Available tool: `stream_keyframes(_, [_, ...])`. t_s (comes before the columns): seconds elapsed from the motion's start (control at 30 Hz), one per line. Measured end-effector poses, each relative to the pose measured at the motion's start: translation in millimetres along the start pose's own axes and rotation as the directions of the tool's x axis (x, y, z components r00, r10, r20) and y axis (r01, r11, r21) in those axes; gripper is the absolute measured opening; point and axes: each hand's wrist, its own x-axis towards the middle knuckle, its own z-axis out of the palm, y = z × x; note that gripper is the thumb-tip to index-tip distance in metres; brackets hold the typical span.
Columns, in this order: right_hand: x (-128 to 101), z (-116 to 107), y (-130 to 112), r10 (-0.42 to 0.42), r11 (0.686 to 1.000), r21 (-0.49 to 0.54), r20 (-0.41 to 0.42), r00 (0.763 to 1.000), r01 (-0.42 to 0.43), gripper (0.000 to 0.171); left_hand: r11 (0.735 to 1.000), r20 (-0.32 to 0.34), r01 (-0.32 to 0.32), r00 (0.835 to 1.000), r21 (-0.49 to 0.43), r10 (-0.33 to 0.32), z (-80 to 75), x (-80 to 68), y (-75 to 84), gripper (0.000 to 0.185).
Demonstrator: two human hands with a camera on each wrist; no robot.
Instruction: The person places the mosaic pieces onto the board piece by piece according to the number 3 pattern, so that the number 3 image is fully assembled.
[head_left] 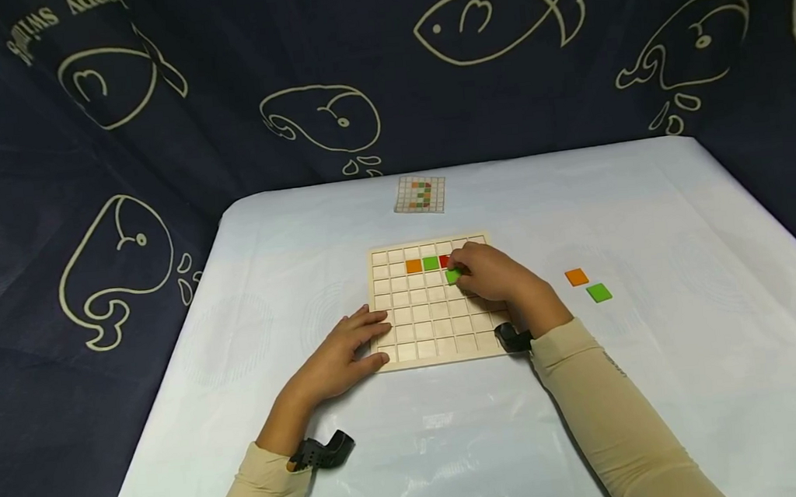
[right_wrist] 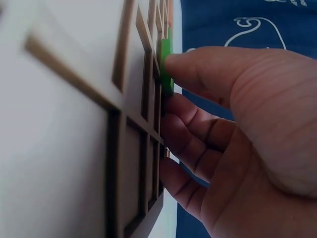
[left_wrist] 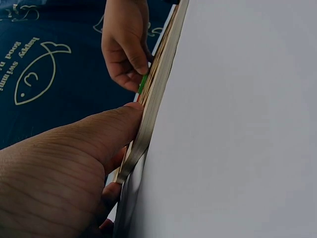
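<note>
The right grip [head_left: 491, 272] is pinching a green tile [head_left: 452, 276] over the wooden grid board [head_left: 435, 331] in the head view, the left grip [left_wrist: 74, 163] is lying flat, fingers straight, against the board's edge in the left wrist view, and the right wrist view is showing fingertips [right_wrist: 198, 67] pressing the tile at a cell.

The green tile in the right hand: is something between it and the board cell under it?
Nothing visible blocks it. The right hand pinches the green tile directly over the wooden grid board, just below the red tile. The cell beneath is hidden by tile and fingers.
</note>
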Motion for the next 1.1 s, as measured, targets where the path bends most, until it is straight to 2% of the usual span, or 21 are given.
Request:
stream_keyframes(0.4, [-0.2, -0.3, -0.2, -0.004, 1.000, 0.022, -0.004, 1.000, 0.004, 0.028, 1.000, 0.000, 0.003, 1.000, -0.008, -0.003, 0.4, 1.4, -1.6, 0.050])
stream_keyframes(1.1, [-0.3, 0.9, -1.6, 0.000, 1.000, 0.000, -0.007, 1.000, 0.000, 0.027, 1.000, 0.000, 0.008, 1.000, -0.017, -0.008, 0.9, 1.0, -1.9, 0.050])
